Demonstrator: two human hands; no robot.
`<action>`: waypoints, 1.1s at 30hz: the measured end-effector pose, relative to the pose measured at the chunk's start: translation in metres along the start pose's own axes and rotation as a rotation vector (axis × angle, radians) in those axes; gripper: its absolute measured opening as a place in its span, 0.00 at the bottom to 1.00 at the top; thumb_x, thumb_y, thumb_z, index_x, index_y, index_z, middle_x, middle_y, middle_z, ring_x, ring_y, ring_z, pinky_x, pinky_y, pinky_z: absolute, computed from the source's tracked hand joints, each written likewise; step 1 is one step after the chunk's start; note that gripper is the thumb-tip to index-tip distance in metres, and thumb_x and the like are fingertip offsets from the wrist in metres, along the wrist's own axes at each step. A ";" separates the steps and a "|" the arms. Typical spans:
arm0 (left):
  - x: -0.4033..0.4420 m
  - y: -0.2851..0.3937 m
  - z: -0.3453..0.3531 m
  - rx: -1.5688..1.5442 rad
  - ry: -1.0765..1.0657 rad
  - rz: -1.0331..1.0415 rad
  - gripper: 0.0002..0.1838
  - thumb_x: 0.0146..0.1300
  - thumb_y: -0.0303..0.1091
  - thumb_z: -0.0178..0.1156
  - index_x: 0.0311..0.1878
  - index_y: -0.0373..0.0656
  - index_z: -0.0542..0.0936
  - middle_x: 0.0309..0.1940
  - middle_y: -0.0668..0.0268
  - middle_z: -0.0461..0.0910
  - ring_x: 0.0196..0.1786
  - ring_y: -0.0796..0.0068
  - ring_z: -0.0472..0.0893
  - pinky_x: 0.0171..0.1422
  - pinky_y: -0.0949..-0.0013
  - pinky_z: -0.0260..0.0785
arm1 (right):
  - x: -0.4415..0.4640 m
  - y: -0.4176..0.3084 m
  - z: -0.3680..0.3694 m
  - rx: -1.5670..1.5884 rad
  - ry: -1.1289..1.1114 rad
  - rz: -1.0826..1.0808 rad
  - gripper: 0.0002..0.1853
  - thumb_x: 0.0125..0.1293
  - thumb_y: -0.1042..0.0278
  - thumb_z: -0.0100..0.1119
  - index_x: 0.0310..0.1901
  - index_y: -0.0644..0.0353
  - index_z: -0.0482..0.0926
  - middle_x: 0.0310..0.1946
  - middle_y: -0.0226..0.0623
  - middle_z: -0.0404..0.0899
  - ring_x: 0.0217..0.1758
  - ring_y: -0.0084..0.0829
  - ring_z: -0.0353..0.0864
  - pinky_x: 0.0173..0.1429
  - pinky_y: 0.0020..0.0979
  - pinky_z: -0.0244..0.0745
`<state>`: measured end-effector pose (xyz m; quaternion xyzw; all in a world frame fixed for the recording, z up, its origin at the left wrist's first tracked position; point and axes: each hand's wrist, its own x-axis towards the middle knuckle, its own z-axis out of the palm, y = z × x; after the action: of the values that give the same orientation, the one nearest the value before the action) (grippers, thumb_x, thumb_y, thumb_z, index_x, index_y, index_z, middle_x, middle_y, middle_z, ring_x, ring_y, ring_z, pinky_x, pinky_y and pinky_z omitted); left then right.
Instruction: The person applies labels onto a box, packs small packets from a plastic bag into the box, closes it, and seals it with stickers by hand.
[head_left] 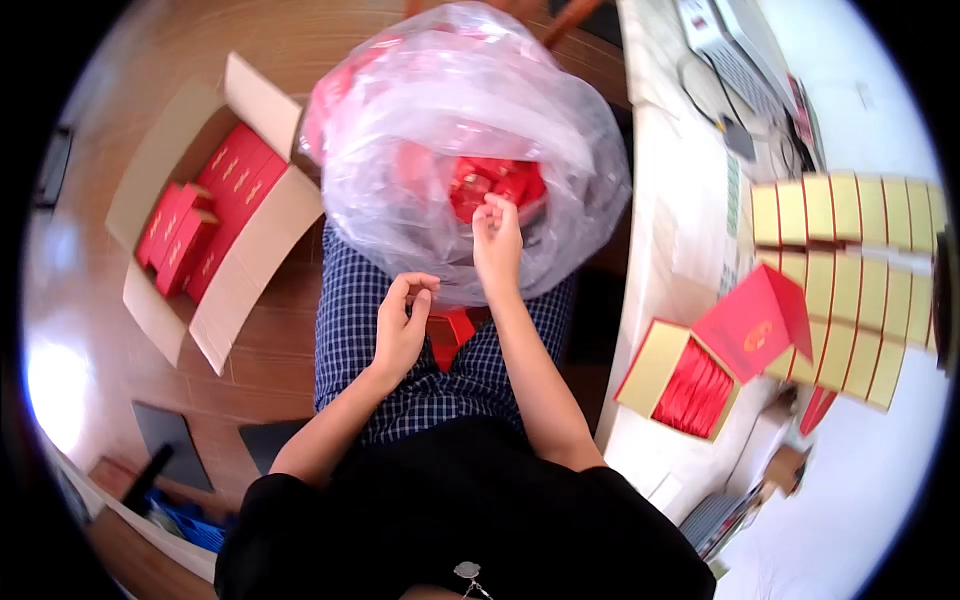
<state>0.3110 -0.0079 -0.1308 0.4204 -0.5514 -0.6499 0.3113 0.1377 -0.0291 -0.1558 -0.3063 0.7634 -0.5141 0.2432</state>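
A large clear plastic bag [390,190] rests over my lap, its mouth showing small shiny red packets [508,182] inside. My right hand [497,245] reaches over the near rim of the bag, fingertips drawn together at the edge of the packets; whatever they pinch is too small to make out. Just below the bag, my left hand [402,325] has loosely bent fingers with the thumb apart, and nothing shows in it. Between my legs, close to the left hand, sits a red box [450,332], partly hidden.
On the left floor stands an open cardboard carton [255,265] holding several red boxes [235,180]. The table [650,250] at right bears an opened red gift box [755,325] filled with red packets [693,390], stacked gold-sided boxes [840,290] and a white device with cables [740,60].
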 end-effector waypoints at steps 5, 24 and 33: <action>-0.005 -0.003 -0.030 -0.076 0.102 -0.047 0.08 0.71 0.23 0.47 0.47 0.37 0.75 0.38 0.69 0.76 0.41 0.81 0.74 0.51 0.77 0.67 | 0.066 0.052 0.062 0.269 -0.208 0.220 0.28 0.57 0.66 0.70 0.55 0.69 0.69 0.46 0.40 0.80 0.46 0.27 0.79 0.50 0.30 0.74; 0.035 0.006 -0.007 -0.638 -0.186 -0.496 0.26 0.76 0.48 0.42 0.70 0.44 0.56 0.62 0.53 0.69 0.64 0.63 0.71 0.68 0.58 0.64 | 0.010 0.000 -0.031 0.172 0.025 -0.002 0.09 0.72 0.66 0.53 0.45 0.63 0.75 0.38 0.36 0.83 0.36 0.25 0.83 0.36 0.24 0.75; 0.052 0.026 0.013 -0.765 -0.074 -0.367 0.29 0.68 0.36 0.59 0.65 0.49 0.54 0.52 0.62 0.71 0.53 0.70 0.76 0.59 0.64 0.71 | -0.092 -0.040 -0.025 -0.215 -0.135 -0.546 0.20 0.54 0.86 0.49 0.48 0.65 0.82 0.51 0.45 0.81 0.57 0.45 0.78 0.63 0.40 0.68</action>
<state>0.2743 -0.0516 -0.1158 0.3420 -0.1975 -0.8669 0.3040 0.1929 0.0414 -0.1041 -0.5578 0.6848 -0.4553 0.1121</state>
